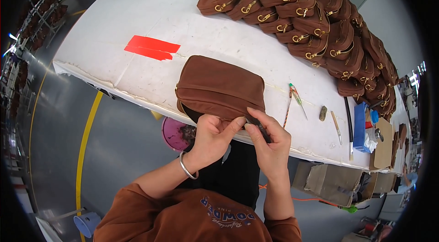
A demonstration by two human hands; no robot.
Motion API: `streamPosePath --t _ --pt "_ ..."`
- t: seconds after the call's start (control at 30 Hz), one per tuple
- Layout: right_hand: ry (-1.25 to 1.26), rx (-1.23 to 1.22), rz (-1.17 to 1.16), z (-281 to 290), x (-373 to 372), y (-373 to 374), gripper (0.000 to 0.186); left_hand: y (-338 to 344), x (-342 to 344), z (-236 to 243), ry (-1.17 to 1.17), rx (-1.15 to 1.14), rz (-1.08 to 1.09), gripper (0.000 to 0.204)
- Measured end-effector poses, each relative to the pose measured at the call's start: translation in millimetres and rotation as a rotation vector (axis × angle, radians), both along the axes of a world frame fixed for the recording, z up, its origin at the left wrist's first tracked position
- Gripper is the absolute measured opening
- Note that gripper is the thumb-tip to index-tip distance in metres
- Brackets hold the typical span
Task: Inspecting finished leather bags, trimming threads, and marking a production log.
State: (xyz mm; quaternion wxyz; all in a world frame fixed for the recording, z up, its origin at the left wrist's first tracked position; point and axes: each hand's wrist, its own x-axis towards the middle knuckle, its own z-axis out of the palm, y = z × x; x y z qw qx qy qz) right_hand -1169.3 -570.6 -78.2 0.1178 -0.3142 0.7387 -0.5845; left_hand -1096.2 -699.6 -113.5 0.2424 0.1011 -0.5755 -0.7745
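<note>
A brown zippered pouch [219, 79] lies at the table's front edge, its zipper side turned toward me and partly unzipped at the left. My left hand [212, 139] is closed on the near edge of the pouch, thumb and fingers pinching it by the zipper. Close beside it, my right hand [272, 146] grips a slim black tool [259, 127], whose tip meets the same edge. The fingers hide that tip, so its exact kind does not show.
Brown pouches [320, 27] with gold zipper pulls are heaped at the back right. Red tape [152, 47] marks the white table. Green-handled awl [297, 95], dark stone-like lump [323, 113], brushes [337, 127] and a blue box [360, 127] lie rightward. A pink bin [173, 134] stands below.
</note>
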Motion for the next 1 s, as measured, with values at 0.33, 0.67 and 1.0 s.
streamPosePath --t 0.33,0.67,1.0 --pt "0.380 0.038 -0.145 -19 8 -10 0.028 -3 2 3 -0.109 -0.135 -0.005 0.012" --pt "-0.337 -0.424 -0.019 4 1 10 0.025 -7 -3 2 -0.078 0.007 0.043 0.017" --pt "0.043 -0.082 -0.037 -13 -3 3 0.028 -4 -5 -3 -0.067 0.057 0.004 0.018"
